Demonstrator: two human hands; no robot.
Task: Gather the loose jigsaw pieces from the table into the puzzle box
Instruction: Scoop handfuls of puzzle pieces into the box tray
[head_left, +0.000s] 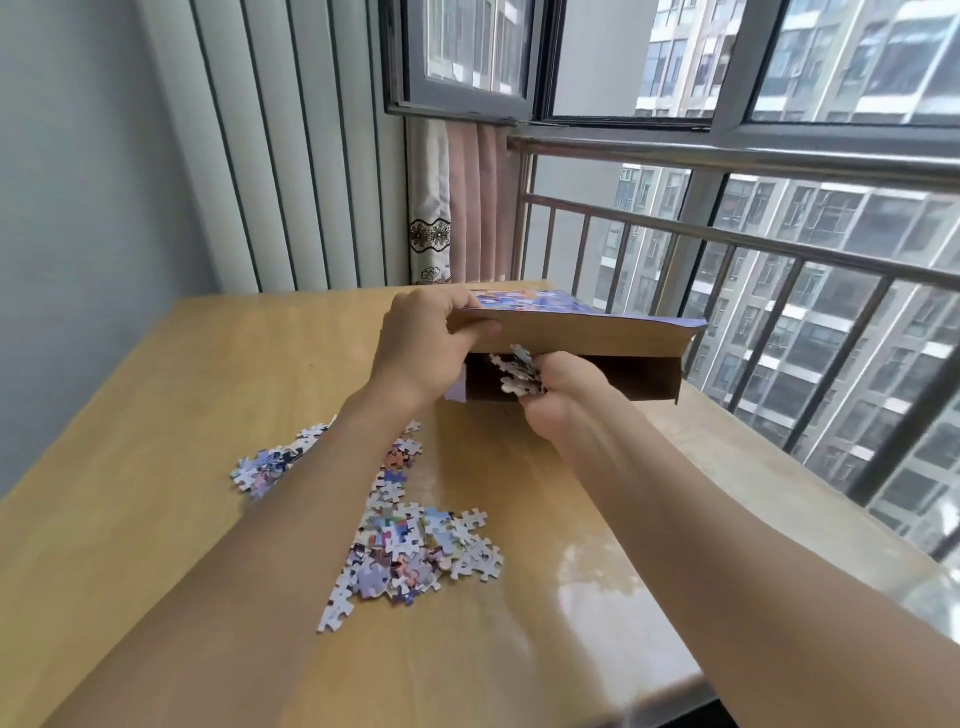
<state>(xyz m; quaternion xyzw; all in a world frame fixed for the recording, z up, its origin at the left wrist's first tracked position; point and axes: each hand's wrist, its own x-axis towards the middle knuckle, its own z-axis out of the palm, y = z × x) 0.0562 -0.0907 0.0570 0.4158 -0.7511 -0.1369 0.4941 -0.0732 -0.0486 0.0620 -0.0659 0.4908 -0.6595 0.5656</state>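
Partway through, by the look of it, the person is feeding a handful of jigsaw pieces (517, 370) into the puzzle box (597, 358), which is sitting at the far side of the bench (156, 467), near the window railing (727, 244). The left hand (426, 348) is gripping the near corner of the box lid (571, 325), thumb under the flap and fingers curled over the printed top, and is holding it raised so the dark opening is showing. The right hand (558, 395) is closing its fingers around the clump of pieces and is holding them right at the mouth of the box, just under the lifted lid; whether any are already dropping inside I cannot tell.

Much is remaining. A large loose pile of pieces (415, 551) is lying on the bench closer to the person, between the two forearms, and a smaller scatter (270, 465) is lying to its left, partly hidden by the left forearm. How many pieces are already in the box is hidden by its shadowed interior. Judging from the piles, several more handfuls are needed before the bench is cleared.
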